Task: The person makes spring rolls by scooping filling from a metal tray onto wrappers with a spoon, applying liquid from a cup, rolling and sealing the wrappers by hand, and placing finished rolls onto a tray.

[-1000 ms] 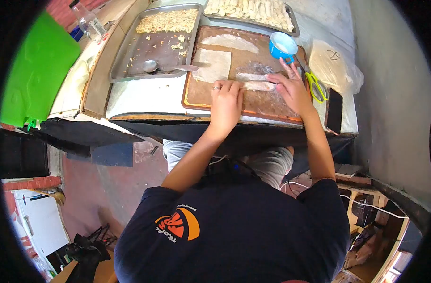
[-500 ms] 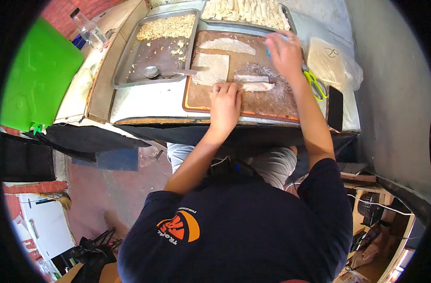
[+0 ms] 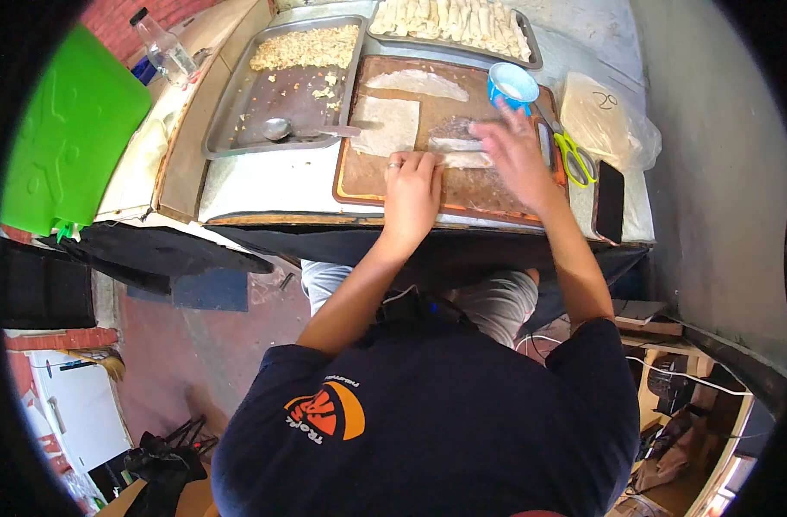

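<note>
On the brown board (image 3: pixel 385 185), my left hand (image 3: pixel 413 185) is closed over the left end of a pale rolled wrapper (image 3: pixel 465 160), its fingers bent down against it. My right hand (image 3: pixel 516 155), a little blurred, is over the roll's right end with fingers apart and nothing visible in them. Just beyond its fingertips stands a blue bowl (image 3: pixel 499 79) with a whitish content. A narrow wrapper strip (image 3: pixel 454 144) lies behind the roll. To the left is a flat square wrapper (image 3: pixel 389 126), and farther back a curved wrapper piece (image 3: pixel 418 84).
A tray (image 3: pixel 225 129) holds chopped filling and a spoon (image 3: pixel 277 129). Behind the board, another tray (image 3: pixel 536 53) is full of rolls (image 3: pixel 449 21). On the right are green-handled scissors (image 3: pixel 576 162), a phone (image 3: pixel 610 202) and a bag of wrappers (image 3: pixel 593 116).
My right hand has come back from the blue bowl toward the roll, leaving the bowl in plain view. My left hand stays on the roll's left end.
</note>
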`<action>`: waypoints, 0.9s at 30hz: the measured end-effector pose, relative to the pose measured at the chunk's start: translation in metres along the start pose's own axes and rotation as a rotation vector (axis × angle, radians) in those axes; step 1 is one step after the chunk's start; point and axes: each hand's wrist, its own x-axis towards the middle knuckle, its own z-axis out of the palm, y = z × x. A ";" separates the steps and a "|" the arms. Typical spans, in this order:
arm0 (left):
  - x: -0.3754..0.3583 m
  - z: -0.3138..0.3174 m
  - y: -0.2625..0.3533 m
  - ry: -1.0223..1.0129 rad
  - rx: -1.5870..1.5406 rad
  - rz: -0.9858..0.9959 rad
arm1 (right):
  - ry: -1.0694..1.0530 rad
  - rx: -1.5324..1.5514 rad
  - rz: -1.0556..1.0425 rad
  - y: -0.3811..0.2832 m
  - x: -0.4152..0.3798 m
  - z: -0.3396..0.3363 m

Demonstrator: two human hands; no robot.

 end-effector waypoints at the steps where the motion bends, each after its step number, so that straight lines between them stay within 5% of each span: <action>1: 0.000 -0.001 0.000 -0.003 0.002 0.004 | -0.062 0.011 -0.007 -0.007 -0.004 0.008; 8: 0.001 -0.004 0.002 -0.036 0.034 -0.007 | -0.167 -0.023 -0.263 -0.025 0.008 0.019; 14: 0.000 0.000 0.001 -0.070 0.041 -0.040 | -0.130 -0.173 -0.056 0.016 -0.016 -0.025; 18: 0.013 -0.003 0.011 -0.109 0.131 0.005 | -0.033 0.119 0.019 0.002 -0.025 -0.021; 27: 0.038 0.006 -0.004 -0.253 0.194 -0.019 | -0.033 0.108 -0.110 0.009 -0.007 0.000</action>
